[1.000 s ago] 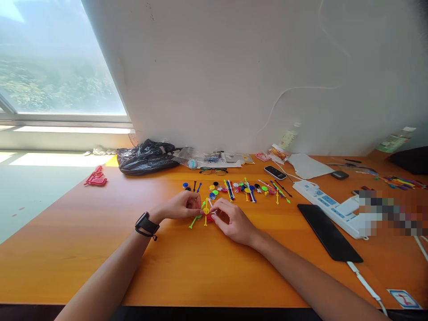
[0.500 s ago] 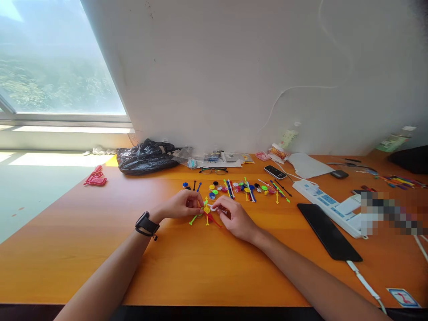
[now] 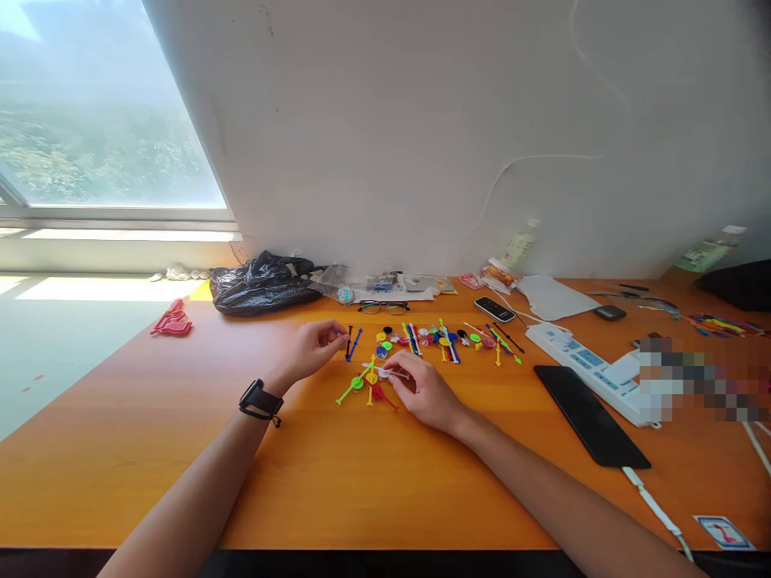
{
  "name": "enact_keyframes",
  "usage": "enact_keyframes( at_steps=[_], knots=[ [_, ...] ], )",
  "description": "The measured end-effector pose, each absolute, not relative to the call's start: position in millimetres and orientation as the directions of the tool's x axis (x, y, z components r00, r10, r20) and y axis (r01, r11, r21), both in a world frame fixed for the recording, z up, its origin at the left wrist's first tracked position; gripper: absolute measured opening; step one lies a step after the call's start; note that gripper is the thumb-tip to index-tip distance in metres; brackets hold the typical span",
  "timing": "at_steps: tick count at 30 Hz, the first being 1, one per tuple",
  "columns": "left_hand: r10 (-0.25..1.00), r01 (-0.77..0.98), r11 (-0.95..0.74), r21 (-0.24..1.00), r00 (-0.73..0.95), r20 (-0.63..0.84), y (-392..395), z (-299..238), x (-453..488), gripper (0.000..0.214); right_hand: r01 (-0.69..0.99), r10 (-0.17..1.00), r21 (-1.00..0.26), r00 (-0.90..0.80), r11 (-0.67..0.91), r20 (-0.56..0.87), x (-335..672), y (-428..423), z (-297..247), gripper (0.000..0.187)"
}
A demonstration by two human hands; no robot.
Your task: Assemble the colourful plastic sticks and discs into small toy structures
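Observation:
My left hand (image 3: 319, 347) is closed over the spot of a small blue disc (image 3: 339, 335), its fingertips pinched around the disc, mostly hidden. Just right of those fingers lie a black arrow stick (image 3: 348, 343) and a blue arrow stick (image 3: 355, 345). My right hand (image 3: 426, 392) pinches a white spinner arrow (image 3: 384, 372) with a round hub, low over the table. Beside it, a green spinner arrow (image 3: 357, 384), a yellow spinner arrow (image 3: 371, 380) and a red spinner arrow (image 3: 384, 396) lie close together, partly overlapping.
Behind the hands runs a row of colourful discs and arrow sticks (image 3: 415, 341). Farther back are glasses (image 3: 384, 308) and a black plastic bag (image 3: 262, 285). A phone (image 3: 590, 415) and a power strip (image 3: 587, 369) lie to the right, a red plastic piece (image 3: 172, 321) to the left.
My left hand has left the green spinner arrow and moved up and left to the blue disc, closing on it. My right hand stays at the white spinner arrow.

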State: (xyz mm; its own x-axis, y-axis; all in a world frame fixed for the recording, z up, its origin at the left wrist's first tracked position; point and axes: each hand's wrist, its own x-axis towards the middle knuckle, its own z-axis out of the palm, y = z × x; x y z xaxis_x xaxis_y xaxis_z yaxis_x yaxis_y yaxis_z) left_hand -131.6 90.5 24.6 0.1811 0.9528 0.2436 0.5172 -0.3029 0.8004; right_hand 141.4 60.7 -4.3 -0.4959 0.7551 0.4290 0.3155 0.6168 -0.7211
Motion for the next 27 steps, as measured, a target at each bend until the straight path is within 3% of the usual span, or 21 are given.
enact_keyframes(
  at_steps=[5, 9, 14, 24, 27],
  knots=[
    [0.951, 0.661, -0.224, 0.716, -0.011, 0.308, 100, 17, -146, 0.031, 0.382, 0.741, -0.656, -0.509, 0.651, 0.438, 142, 54, 6, 0.014],
    [0.960, 0.739, -0.168, 0.652, -0.029, 0.280, 105, 7, -154, 0.030, 0.389, 0.727, -0.636, -0.524, 0.667, 0.443, 142, 53, 8, 0.022],
    [0.942, 0.811, -0.179, 0.557, -0.021, 0.334, 109, -3, -157, 0.028, 0.393, 0.714, -0.607, -0.502, 0.691, 0.488, 142, 55, 7, 0.015],
    [0.894, 0.781, -0.419, 0.462, 0.268, 0.358, 105, -8, -154, 0.047, 0.386, 0.700, -0.593, -0.503, 0.707, 0.507, 141, 53, 9, 0.008],
    [0.889, 0.791, -0.428, 0.438, 0.282, 0.361, 109, -10, -156, 0.041, 0.382, 0.699, -0.595, -0.506, 0.707, 0.505, 141, 53, 9, 0.008]
  ],
)
